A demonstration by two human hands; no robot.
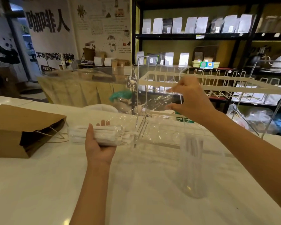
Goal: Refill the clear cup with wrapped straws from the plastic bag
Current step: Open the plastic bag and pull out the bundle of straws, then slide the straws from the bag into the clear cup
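My left hand [99,143] grips a thick bundle of white wrapped straws [107,135], held level above the white counter. The bundle lies inside a clear plastic bag [152,111] that stretches up and to the right. My right hand [191,101] pinches the bag's open end, raised in front of the wire rack. A tall clear cup [191,166] stands on the counter below my right forearm, with a few wrapped straws upright in it.
A brown paper bag [19,129] lies on its side at the left of the white counter [55,184]. A white wire dish rack [217,83] stands behind the hands. Shelves of pouches line the back wall.
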